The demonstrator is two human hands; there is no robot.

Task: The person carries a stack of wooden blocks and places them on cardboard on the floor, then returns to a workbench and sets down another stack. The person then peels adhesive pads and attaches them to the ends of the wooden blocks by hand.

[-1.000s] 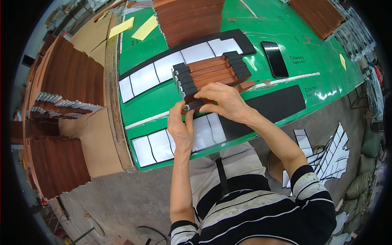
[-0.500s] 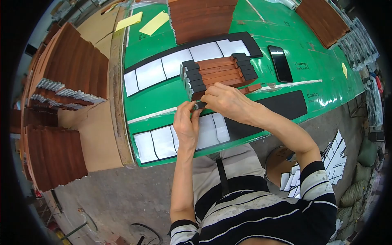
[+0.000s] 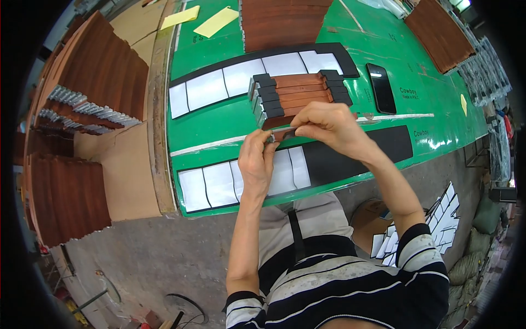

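My left hand (image 3: pixel 255 162) is closed, its thumb and fingers pinching the metal-tipped end of a reddish-brown wood-look piece (image 3: pixel 280 133) above the table's front part. My right hand (image 3: pixel 334 129) is pinched at a small black pad (image 3: pixel 289 134) against the piece's right part; the fingers partly hide it. Just beyond both hands stands a stack of brown pieces (image 3: pixel 301 90) with black pads across both ends. Under my hands lies a black sheet (image 3: pixel 356 151), its left part covered by white backing (image 3: pixel 216 186) in sections.
Behind the stack is another black sheet (image 3: pixel 347 60) with white sections. A phone (image 3: pixel 382 88) lies to the right on the green table (image 3: pixel 203 131). Tall brown stacks stand at the back (image 3: pixel 285 24), left (image 3: pixel 98 71) and far right (image 3: pixel 438 35). White-backed pieces (image 3: pixel 438 225) sit below right.
My right hand has shifted right and turned, exposing the brown piece and the black pad between my hands. My left hand keeps its pinch, nearly in place. The view has shifted slightly.
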